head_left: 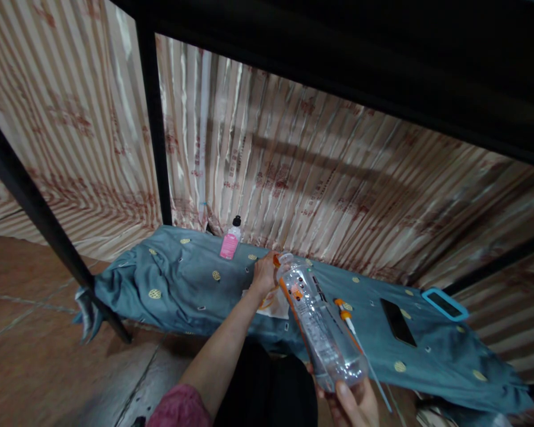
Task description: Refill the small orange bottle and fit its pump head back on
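My right hand (pixel 353 403) grips a large clear plastic bottle (pixel 323 326) by its base. The bottle is tilted, its uncapped neck pointing up and away toward my left hand. Closed beside the bottle's mouth, my left hand (pixel 264 274) has a small orange piece (pixel 276 260) at its fingertips; its exact kind is unclear. Below that hand is a white and orange packet (pixel 276 303), partly hidden by my forearm and the bottle. A pump dispenser top (pixel 346 314), orange and white with a long tube, lies on the bed to the right of the bottle.
Blue-green bedding (pixel 182 296) with a pineapple print covers the lower bunk. A pink-labelled bottle (pixel 230 240) with a black cap stands at the back. A dark phone (pixel 398 322) and a blue-framed object (pixel 445 303) lie right. Black bed posts (pixel 153 118) and striped curtains (pixel 293 148) surround the bunk.
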`<state>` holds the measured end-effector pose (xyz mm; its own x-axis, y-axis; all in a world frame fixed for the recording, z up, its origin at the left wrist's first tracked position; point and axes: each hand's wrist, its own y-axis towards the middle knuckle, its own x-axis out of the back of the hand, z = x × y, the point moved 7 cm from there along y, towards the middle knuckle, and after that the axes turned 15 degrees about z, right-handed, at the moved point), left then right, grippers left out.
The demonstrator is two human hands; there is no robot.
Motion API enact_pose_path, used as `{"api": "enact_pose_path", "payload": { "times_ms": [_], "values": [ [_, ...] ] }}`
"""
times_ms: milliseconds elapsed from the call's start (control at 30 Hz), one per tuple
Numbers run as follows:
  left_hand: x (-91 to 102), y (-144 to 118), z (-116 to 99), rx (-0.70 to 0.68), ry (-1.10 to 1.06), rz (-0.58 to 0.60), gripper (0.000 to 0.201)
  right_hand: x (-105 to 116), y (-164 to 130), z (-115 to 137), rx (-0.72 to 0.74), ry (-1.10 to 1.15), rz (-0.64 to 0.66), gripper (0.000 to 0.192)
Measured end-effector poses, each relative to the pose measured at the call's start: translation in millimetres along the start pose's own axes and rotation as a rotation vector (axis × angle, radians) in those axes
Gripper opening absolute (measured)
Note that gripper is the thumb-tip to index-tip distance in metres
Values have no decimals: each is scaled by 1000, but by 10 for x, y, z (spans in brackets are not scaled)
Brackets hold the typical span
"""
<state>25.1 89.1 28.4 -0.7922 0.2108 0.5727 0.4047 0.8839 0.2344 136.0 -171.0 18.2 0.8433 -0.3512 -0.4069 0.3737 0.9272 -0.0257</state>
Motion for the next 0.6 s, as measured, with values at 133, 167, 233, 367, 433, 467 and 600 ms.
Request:
{"api": "enact_pose_path", "payload": {
  "times_ms": [133,167,233,367,433,467,600],
  "values": [
    [7,-3,-11,0,-12,7,30,-4,8,4,11,-2,30,58],
    [9,-4,-13,0,-15,9,30,-2,8,2,10,0,32,57],
    [11,-4,-17,-4,-19,13,30,8,2,-3,5,2,24,56],
    [13,-4,-27,-11,-23,19,31,0,-13,14,10,-2,10,55],
    [12,0,-27,-3,-23,22,30,-15,-17,26,12,-2,10,54],
    [11,3,-28,2,-22,25,29,-21,-19,29,10,-2,9,53],
    [7,11,-28,18,-12,31,32,-37,-11,42,17,-18,23,50]
  ]
}}
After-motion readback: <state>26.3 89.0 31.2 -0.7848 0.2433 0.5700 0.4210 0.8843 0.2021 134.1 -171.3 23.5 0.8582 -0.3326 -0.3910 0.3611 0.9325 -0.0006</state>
